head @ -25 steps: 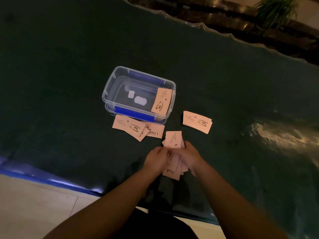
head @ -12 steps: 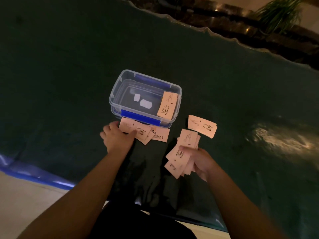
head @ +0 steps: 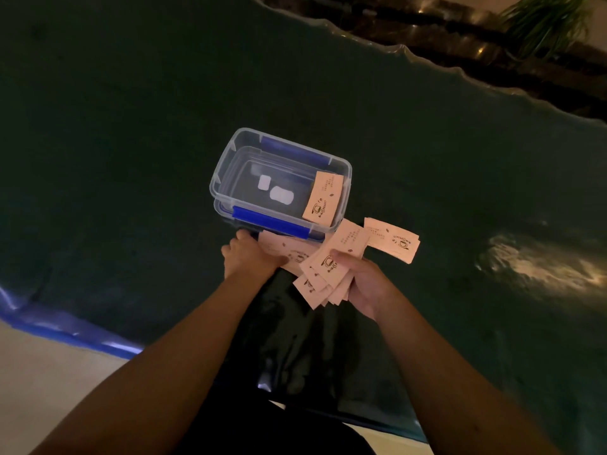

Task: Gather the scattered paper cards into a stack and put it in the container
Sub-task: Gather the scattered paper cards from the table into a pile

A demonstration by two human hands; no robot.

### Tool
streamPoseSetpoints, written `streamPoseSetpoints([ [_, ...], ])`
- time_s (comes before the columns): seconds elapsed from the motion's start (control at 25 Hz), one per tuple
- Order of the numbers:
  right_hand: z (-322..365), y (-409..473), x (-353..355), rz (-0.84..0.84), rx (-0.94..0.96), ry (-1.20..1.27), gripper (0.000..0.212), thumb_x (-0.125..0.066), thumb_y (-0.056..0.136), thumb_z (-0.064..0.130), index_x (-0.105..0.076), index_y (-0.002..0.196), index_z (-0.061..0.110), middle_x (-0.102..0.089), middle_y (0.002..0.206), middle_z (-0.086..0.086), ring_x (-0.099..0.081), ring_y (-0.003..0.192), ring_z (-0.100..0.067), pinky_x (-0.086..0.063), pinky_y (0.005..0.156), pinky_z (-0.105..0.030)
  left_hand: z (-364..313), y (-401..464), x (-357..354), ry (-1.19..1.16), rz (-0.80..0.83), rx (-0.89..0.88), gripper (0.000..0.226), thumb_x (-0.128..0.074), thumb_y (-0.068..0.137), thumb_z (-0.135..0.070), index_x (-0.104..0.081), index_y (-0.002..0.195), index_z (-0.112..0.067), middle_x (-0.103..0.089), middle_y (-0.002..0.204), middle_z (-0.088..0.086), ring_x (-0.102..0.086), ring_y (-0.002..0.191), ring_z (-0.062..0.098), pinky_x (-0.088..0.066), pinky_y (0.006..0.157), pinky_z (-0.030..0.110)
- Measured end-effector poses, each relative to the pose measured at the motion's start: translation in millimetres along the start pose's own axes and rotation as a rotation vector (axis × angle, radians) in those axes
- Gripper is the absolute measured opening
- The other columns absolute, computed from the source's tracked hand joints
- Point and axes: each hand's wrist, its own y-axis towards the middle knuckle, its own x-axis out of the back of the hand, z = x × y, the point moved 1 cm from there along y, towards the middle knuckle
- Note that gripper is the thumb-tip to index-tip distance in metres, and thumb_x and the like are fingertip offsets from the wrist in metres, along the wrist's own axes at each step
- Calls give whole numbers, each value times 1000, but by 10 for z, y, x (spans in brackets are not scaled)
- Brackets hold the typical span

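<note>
My right hand grips a fanned bundle of pale pink paper cards just in front of the container. My left hand lies flat on several loose cards on the table, right under the container's near wall; whether it grips them I cannot tell. The clear plastic container with blue clips stands open. One card leans inside against its right wall. Two overlapping cards lie on the table to the right of the bundle.
A dark green glossy table with a wavy far edge carries everything. Its blue near rim runs at lower left over a pale floor. A plant stands beyond the far edge. A light glare shows at the right.
My left hand left the bundle, reached to the loose cards under the container and now presses on them. My right hand, holding the bundle, moved closer to the left hand.
</note>
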Motion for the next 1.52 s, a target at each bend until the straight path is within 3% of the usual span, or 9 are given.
streamPoseSetpoints([
  [0.24, -73, -22, 47, 10, -41, -14, 45, -73, 96, 14, -63, 138, 24, -77, 129, -11, -70, 122, -32, -51, 108, -63, -139, -91, -69, -163, 26, 91, 95, -96, 72, -35, -41, 145, -10, -55, 146, 15, -48, 142, 37, -47, 115, 56],
  [0.56, -151, -56, 138, 21, -46, -2, 47, -75, 94, 15, -62, 137, 27, -78, 127, -8, -71, 120, -30, -55, 101, -58, -235, -112, -98, -29, 122, 104, 88, -87, 79, -44, -44, 147, -9, -49, 147, 19, -49, 137, 36, -48, 113, 50],
  [0.72, -152, -103, 221, 42, -38, -36, 43, -75, 93, 14, -62, 130, 32, -82, 115, -1, -73, 112, -25, -58, 88, -50, -298, -206, -121, -139, 148, 145, 86, -88, 81, -34, -40, 149, -11, -48, 146, 18, -56, 127, 32, -52, 103, 46],
  [0.84, -203, -148, 300, 78, -56, -71, 47, -77, 91, 13, -59, 130, 33, -76, 128, -5, -70, 119, -28, -55, 99, -55, -284, -295, -187, -370, 185, 109, 64, -76, 92, -25, -42, 146, -16, -60, 125, 6, -58, 95, 15, -49, 80, 38],
  [1.04, -282, -271, 423, 83, -76, -155, 43, -79, 89, 13, -62, 121, 35, -74, 130, -3, -69, 119, -29, -51, 104, -60, -296, -423, -301, -532, 258, 40, 17, -62, 102, -20, -60, 111, -35, -68, 119, -1, -66, 101, 14, -59, 98, 48],
  [1.12, -267, -328, 491, 38, -50, -221, 54, -81, 88, 15, -60, 135, 30, -71, 137, -4, -65, 128, -32, -46, 111, -66, -266, -419, -297, -555, 312, 37, 24, -61, 101, -16, -62, 107, -40, -71, 120, -1, -70, 108, 19, -60, 99, 52],
  [1.28, -184, -394, 544, -24, 25, -333, 58, -86, 83, 20, -62, 135, 27, -71, 140, -2, -65, 129, -30, -46, 111, -65, -274, -443, -326, -416, 484, -71, 52, -71, 95, -14, -57, 141, -36, -64, 127, -8, -67, 110, 17, -62, 86, 40],
  [1.44, -148, -372, 460, -9, 61, -317, 54, -80, 90, 19, -62, 140, 25, -73, 137, -1, -67, 126, -27, -47, 112, -63, -387, -576, -450, -573, 549, 81, 24, -61, 104, -26, -63, 128, -29, -73, 124, 3, -73, 108, 24, -64, 91, 49],
  [1.52, -159, -364, 372, -3, 60, -290, 52, -74, 96, 18, -59, 146, 22, -72, 138, -4, -67, 127, -29, -46, 113, -63, -457, -649, -488, -680, 561, 190, 29, -49, 109, -35, -65, 131, -25, -78, 112, 9, -76, 102, 28, -64, 88, 50],
])
